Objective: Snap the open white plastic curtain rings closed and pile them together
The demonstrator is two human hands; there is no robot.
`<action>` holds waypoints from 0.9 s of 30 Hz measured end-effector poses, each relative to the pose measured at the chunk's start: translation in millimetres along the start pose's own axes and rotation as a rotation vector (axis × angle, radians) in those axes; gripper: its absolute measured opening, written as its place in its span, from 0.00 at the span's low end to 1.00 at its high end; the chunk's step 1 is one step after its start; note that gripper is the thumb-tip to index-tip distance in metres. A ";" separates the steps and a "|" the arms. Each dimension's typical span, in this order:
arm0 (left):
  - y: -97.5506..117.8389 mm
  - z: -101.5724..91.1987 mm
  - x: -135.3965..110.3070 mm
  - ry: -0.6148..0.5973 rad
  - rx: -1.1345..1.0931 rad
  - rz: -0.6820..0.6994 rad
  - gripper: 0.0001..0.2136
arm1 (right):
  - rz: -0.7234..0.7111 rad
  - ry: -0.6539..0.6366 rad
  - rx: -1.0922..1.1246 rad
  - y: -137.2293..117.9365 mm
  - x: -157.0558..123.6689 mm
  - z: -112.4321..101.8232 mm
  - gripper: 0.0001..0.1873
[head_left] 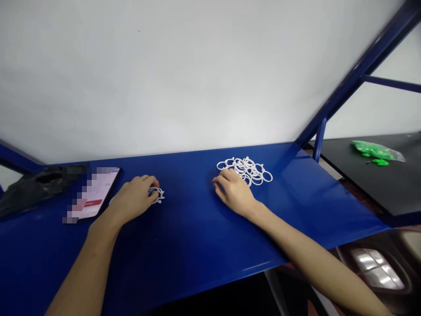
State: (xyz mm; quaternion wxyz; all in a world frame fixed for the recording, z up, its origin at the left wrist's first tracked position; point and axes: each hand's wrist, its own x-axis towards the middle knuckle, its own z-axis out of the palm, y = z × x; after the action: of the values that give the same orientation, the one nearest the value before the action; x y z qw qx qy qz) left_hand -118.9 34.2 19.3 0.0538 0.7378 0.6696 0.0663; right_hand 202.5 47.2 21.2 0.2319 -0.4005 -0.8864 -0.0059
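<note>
At the left of the blue table, my left hand (136, 197) is curled round a few white plastic rings (161, 194) with small tabs, which show between thumb and fingertips. Part of another white piece shows behind its wrist side, mostly covered. My right hand (234, 188) is at the near left edge of a loose pile of white plastic rings (258, 173). Its fingers are bent and slightly apart, and I see no ring between them. The hand hides part of the pile; whether it touches the rings is unclear.
Left of my left hand lies a phone (98, 193) with a lit screen, beside a black plastic bag (33, 188). A white wall (184, 79) rises behind the blue table (197, 237). To the right, a black table (388, 184) carries a bag of green pieces (375, 150).
</note>
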 end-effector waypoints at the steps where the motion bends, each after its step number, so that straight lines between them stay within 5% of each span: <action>1: 3.1 -1.2 0.0 -0.005 -0.003 -0.011 0.13 | -0.025 -0.018 0.026 -4.2 -2.8 3.7 0.12; 11: 23.9 -8.7 -3.1 0.037 -0.114 -0.022 0.14 | -0.014 -0.120 0.310 -17.2 -14.7 11.7 0.09; 19: 41.8 -7.8 -7.1 0.310 -0.211 0.203 0.10 | -0.011 -0.117 0.409 -15.7 -15.6 13.7 0.09; 27: 92.4 8.5 -19.2 0.426 -0.178 0.377 0.08 | 0.084 -0.084 0.743 -32.0 -14.8 7.0 0.07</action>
State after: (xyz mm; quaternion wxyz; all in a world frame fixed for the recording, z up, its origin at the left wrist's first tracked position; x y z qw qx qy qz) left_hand -28.6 6.1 25.9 -0.0367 0.8109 0.5086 0.2871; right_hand 185.2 16.4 14.4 0.3251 -0.3251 -0.8195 0.3421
